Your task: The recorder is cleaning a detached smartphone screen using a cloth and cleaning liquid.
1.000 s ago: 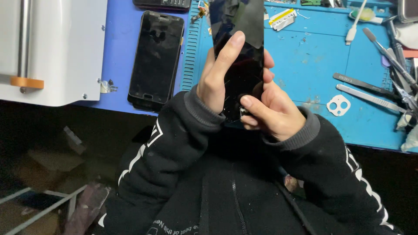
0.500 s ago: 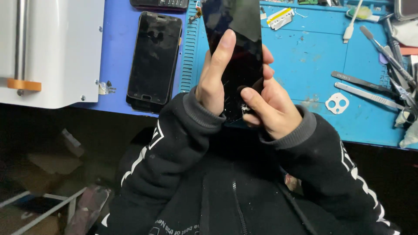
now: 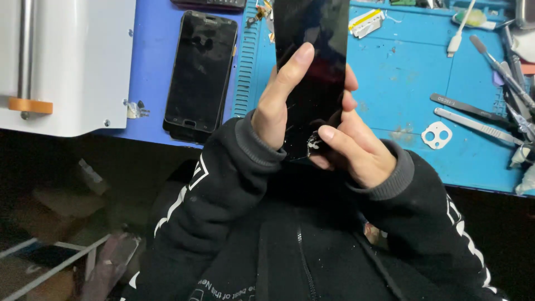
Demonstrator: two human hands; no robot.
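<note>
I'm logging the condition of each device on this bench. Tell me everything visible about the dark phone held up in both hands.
The held phone is a slim, glossy black slab, glass-like on the face shown, its screen dark and reflective. It is held upright above the blue mat, its top edge cut off by the frame. Near the bottom there are cracks and a pale chipped spot. The left hand grips its left side, the index finger lying up the face; the right hand supports the lower right, the thumb by the chip.

Black glossy phone screen panel (image 3: 313, 67), long and flat, held upright lengthwise above the blue table, lower corner cracked with white chipped spot
</note>
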